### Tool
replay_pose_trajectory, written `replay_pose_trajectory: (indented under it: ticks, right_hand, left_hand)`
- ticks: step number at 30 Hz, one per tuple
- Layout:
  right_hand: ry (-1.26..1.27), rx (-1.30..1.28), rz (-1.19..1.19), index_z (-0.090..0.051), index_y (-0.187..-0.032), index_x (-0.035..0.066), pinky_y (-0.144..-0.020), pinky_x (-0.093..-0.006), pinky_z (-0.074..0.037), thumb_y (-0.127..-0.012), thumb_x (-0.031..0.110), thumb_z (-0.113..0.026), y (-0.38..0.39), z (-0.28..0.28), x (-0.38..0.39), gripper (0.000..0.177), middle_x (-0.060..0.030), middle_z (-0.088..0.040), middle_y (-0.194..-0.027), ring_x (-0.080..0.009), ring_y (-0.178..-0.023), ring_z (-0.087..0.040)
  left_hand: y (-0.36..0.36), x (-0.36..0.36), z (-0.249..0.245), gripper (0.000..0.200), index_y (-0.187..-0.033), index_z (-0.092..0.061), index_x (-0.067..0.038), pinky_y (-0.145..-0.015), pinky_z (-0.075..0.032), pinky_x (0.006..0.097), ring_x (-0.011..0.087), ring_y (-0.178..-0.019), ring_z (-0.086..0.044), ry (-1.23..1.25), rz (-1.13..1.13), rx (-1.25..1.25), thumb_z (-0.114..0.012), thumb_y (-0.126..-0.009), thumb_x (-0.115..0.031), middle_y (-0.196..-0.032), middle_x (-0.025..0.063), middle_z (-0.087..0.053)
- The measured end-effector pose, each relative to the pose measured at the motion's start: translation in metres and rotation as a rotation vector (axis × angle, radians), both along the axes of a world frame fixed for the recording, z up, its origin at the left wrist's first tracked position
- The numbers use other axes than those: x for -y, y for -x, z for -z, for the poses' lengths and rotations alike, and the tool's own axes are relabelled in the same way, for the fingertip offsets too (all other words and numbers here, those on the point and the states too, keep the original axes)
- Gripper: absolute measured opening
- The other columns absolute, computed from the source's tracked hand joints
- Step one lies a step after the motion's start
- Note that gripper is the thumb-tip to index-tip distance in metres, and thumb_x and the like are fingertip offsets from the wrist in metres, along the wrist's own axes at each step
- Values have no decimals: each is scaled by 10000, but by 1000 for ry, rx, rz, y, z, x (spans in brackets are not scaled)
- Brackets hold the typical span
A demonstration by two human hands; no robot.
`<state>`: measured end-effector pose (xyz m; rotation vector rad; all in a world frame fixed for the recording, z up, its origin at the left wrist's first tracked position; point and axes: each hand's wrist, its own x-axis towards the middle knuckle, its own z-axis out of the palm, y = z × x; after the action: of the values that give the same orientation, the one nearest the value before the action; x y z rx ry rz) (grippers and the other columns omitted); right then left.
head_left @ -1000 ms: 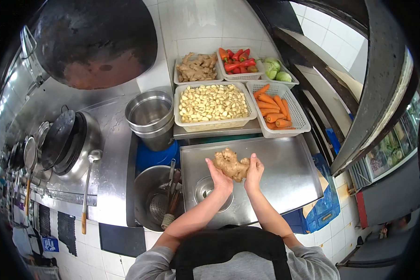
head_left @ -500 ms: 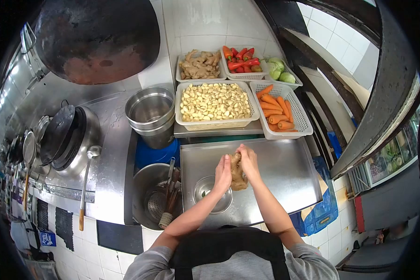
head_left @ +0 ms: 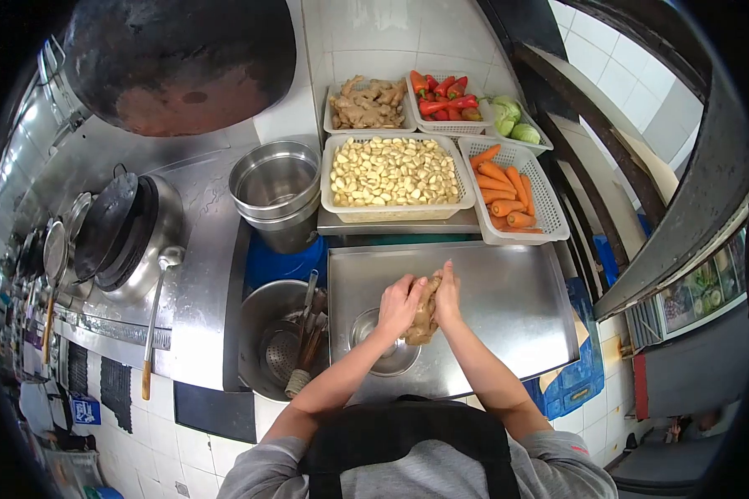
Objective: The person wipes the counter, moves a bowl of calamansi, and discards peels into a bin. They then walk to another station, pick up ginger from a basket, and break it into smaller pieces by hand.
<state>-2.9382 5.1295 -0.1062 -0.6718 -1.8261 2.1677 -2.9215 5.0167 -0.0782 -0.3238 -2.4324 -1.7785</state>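
Note:
A knobbly piece of ginger (head_left: 423,323) is held between my two hands over the steel tray (head_left: 508,291). My left hand (head_left: 399,306) presses against its left side with the fingers curled at its top. On the other side, my right hand (head_left: 448,298) is closed along the ginger, its fingers pointing up and away from me. Parts of the root are covered by both hands. Below my left wrist sits a small steel bowl (head_left: 404,361) on the tray, partly hidden by my forearm.
Behind the tray stand baskets of peeled garlic (head_left: 395,170), carrots (head_left: 508,195), ginger roots (head_left: 369,106), red peppers (head_left: 445,104) and cabbage (head_left: 508,116). At left are stacked steel pots (head_left: 275,183), a deep pot with utensils (head_left: 258,333), a ladle (head_left: 158,308) and woks (head_left: 108,224).
My left hand has bent its fingers further round the ginger, and the root is tilted more. The whole view has shifted slightly.

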Motion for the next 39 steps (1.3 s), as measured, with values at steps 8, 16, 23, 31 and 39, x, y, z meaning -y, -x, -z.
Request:
replay_pose_trajectory:
  ticks: [8, 16, 23, 31, 39]
  right_hand:
    - [7, -182, 162, -415, -543, 71, -448, -275, -321, -898, 461, -338, 9, -21, 8, 532, -16, -393, -506, -120, -462, -357]
    - [458, 36, -191, -420, -605, 111, -362, -254, -340, -860, 538, -346, 20, -36, -54, 503, -5, -415, -496, -130, -385, -404]
    - [501, 239, -416, -543, -746, 68, -376, -263, -386, -822, 597, -333, -17, -5, -54, 575, -58, -519, -602, -154, -426, -471]
    - [435, 87, -480, -501, -967, 45, -416, -260, -421, -809, 418, -545, -38, -34, -16, 407, -78, -584, -766, -132, -507, -510]
    - [80, -24, -377, -509, -840, 25, -382, -217, -392, -804, 328, -595, -25, -43, -19, 317, -36, -527, -590, -92, -463, -492]
  left_hand:
    - [17, -4, -18, 422, -805, -560, 38, -603, -432, 385, 374, -681, -567, 136, -20, 47, -512, -813, -382, -676, 226, -565]
    - [34, 13, -11, 652, -1052, -537, -24, -704, -453, 346, 227, -822, -577, -673, 62, 633, -403, -799, -610, -859, 115, -590]
    - [47, 35, -7, 700, -1191, -392, -116, -902, -361, 416, 231, -1045, -470, -1188, 93, 835, -365, -767, -673, -1088, 78, -489]
    - [29, 5, 6, 475, -1086, -461, -84, -926, -343, 397, 226, -1049, -473, -1460, 33, 656, -494, -818, -475, -1094, 86, -504]
    - [27, 40, -1, 384, -1048, -507, -41, -862, -411, 376, 231, -981, -525, -937, 149, 456, -588, -786, -309, -1051, 94, -549]
